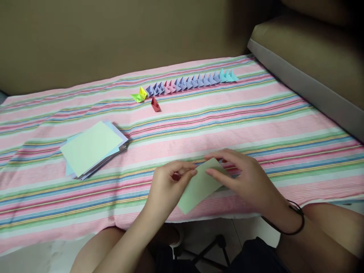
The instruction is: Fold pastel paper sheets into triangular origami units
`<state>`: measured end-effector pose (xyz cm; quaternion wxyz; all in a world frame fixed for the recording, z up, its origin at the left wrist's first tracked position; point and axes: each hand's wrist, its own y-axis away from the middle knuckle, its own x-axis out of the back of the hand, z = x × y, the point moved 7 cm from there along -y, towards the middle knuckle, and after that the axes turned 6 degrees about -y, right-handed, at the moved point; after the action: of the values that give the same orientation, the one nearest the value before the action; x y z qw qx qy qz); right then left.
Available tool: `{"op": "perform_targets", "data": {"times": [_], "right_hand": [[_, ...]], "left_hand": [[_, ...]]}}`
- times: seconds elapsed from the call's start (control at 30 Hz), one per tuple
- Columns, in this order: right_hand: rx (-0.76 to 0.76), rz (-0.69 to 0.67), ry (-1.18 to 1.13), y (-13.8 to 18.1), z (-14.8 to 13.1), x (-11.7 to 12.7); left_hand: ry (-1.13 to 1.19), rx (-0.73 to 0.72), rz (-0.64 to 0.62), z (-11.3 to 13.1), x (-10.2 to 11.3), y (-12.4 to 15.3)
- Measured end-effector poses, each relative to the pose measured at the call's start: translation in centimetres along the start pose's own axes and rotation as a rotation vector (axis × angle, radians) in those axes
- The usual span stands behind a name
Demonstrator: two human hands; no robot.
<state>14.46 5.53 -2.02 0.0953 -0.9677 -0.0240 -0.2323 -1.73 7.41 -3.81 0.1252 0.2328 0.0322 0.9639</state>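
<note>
A pale green sheet of paper [202,185] is held tilted above the near edge of the striped cloth. My left hand [172,180] pinches its upper left edge between thumb and forefinger. At the upper right corner is my right hand [244,170], with its thumb over the front of the sheet and its fingers behind, partly hidden. The paper looks flat, and I cannot make out any crease in it. Off to the left lies a stack of paper sheets [92,148], pale green on top with blue and lilac ones beneath.
A row of small folded paper pieces [187,83] in blue, pink and turquoise runs across the back, with yellow and green pieces [139,95] at its left end. One red folded piece [155,104] stands in front. A brown cushion [309,57] borders the right side.
</note>
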Motion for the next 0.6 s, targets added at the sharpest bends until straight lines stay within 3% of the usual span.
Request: {"op": "perform_targets", "data": {"times": [0.23,0.47,0.6], "right_hand": [[-0.022,-0.119,0.035,-0.1,0.0,-1.1],[0.031,-0.131,0.038,0.0,-0.4,-1.6],[0.011,-0.124,0.065,-0.1,-0.2,-0.8]], "left_hand": [[-0.202,-0.189,-0.074,1.1,-1.0,0.3],[-0.317,-0.303,-0.118,2.0,-1.4,0.6],[-0.312,-0.317,-0.127,2.2,-1.1,0.5]]}}
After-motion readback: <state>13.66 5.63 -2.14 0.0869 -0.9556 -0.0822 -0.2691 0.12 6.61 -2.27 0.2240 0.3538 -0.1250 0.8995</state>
